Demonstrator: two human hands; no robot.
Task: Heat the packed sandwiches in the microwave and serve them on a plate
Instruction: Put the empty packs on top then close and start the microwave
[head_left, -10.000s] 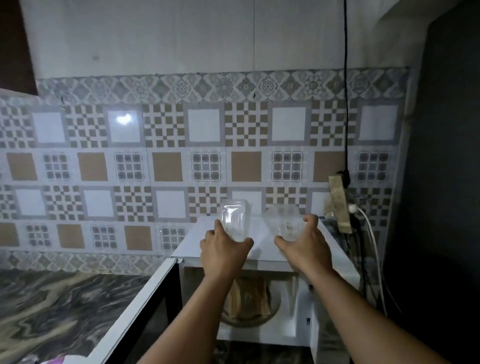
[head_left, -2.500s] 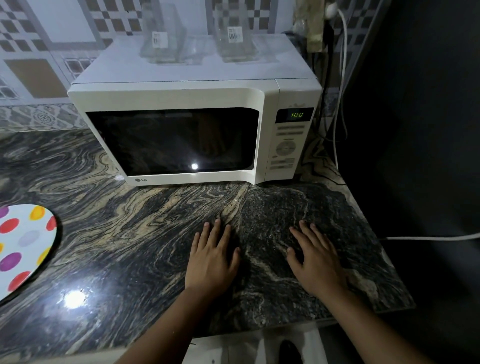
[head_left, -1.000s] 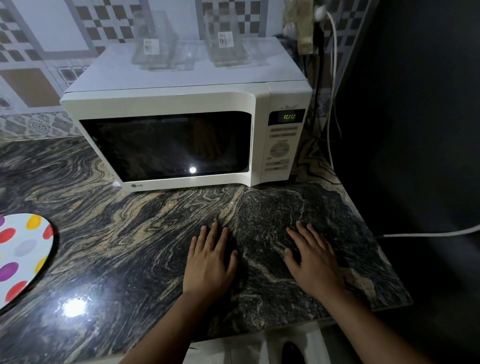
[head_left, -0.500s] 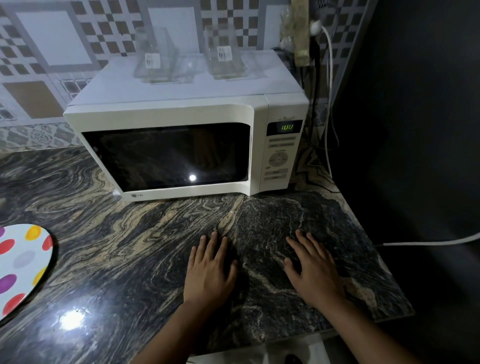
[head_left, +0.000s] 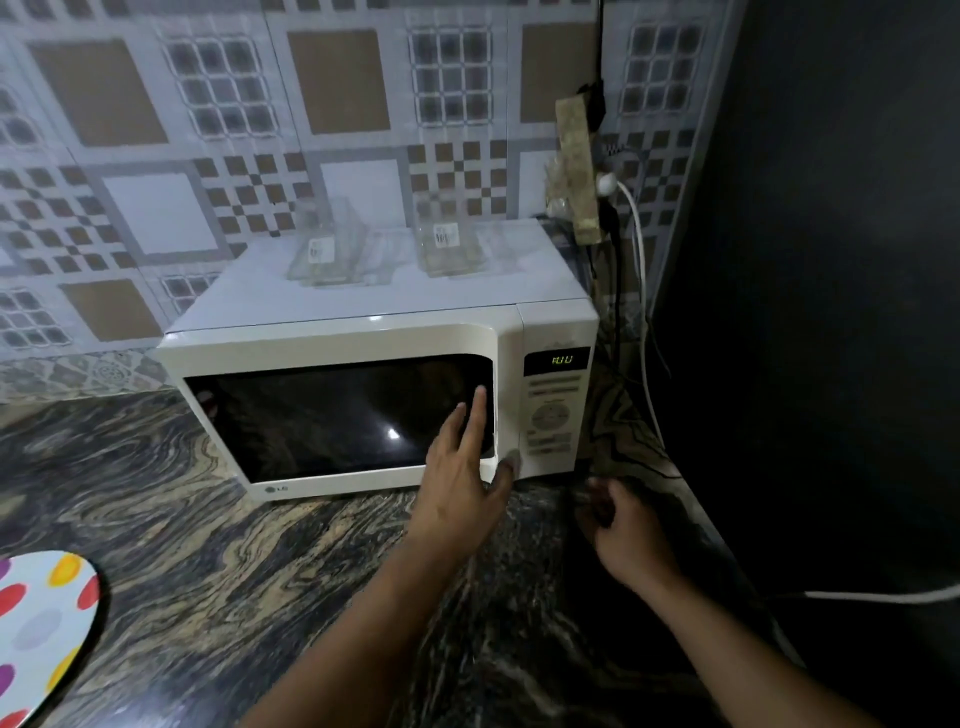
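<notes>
The sandwiches cannot be seen: the dark glass of the microwave (head_left: 374, 395) door shows only reflections, and with the two clear packs (head_left: 332, 254) standing open and seemingly empty on its top, I judge the food is inside. The door is shut and green digits glow on the display (head_left: 562, 359), too blurred to read. The white oven sits at the back right of the dark marbled surface (head_left: 218, 551), close to the tiled wall and the socket strip, likely so the cord reaches.

The left hand (head_left: 460, 480) is spread wide and holds nothing; its fingers lie flat on the right edge of the door with the thumb near the lower corner beside the control panel (head_left: 553, 415), which looks like the placement for pulling the door open. The right hand (head_left: 623, 535) hovers loosely curled and empty just above the surface, below the panel. A dotted plate (head_left: 41, 623) waits at the far left, well apart from the oven, probably for serving.
</notes>
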